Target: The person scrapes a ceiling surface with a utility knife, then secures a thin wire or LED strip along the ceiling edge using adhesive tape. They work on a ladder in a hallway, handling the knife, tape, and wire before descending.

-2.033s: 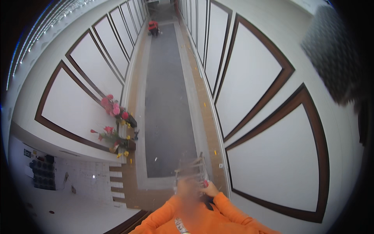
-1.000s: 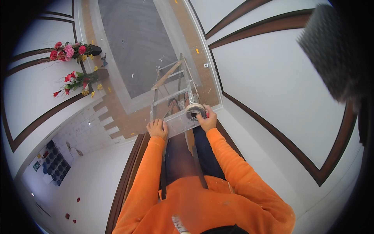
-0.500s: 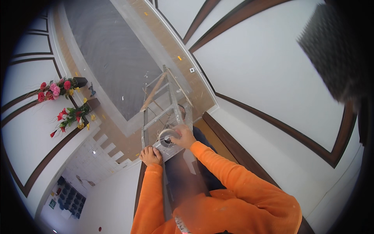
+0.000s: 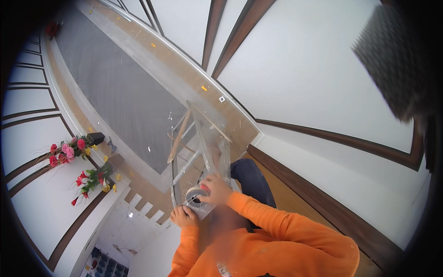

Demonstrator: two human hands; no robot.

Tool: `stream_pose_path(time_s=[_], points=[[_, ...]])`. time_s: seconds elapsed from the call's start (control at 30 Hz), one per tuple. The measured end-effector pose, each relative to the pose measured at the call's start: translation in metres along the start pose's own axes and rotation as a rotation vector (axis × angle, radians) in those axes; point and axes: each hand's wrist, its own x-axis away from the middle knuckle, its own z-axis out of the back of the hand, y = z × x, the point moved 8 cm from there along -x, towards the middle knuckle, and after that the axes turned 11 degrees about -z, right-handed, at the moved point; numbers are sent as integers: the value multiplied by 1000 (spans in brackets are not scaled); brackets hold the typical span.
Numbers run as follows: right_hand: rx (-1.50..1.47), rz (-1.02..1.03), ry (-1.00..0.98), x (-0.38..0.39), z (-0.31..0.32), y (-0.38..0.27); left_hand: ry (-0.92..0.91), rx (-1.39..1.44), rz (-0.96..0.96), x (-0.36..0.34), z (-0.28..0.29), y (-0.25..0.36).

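Note:
Under both hands is the top of a metal stepladder (image 4: pixel 203 208), spattered with white. My left hand (image 4: pixel 183 216) is closed over the left edge of that top, fingers bent round it. On the top lies a round roll (image 4: pixel 192 195) with a pale outer rim and a dark middle; loose thin strands stick out of it. My right hand (image 4: pixel 218 191) is closed at the roll's right side. A small red object (image 4: pixel 204 188) shows at its fingertips; its kind is too small to make out. Both arms are in orange sleeves.
Wooden bars (image 4: pixel 180 136) brace the ladder's legs. Beyond lies a grey floor panel (image 4: pixel 115 78) with a tan border. Flower arrangements (image 4: pixel 67 152) stand at the left. White walls (image 4: pixel 318 60) carry dark brown trim. A blurred grey bristly object (image 4: pixel 390 64) fills the upper right.
The view has shifted, so the ladder and hands sit lower in it. My left hand keeps the ladder's edge. My right hand stays at the roll, and the red object now shows more at its fingertips.

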Motion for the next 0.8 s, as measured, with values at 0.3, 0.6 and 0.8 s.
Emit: stream_pose_path(time_s=[0.3,0.6,0.8], points=[[53,125,152,4,-22,29,96,42,-18,18,0,1],[63,21,71,-5,0,25,50,125,-41,17,-17,1],[69,45,59,-11,-6,37,163,137,-18,25,6,10]])
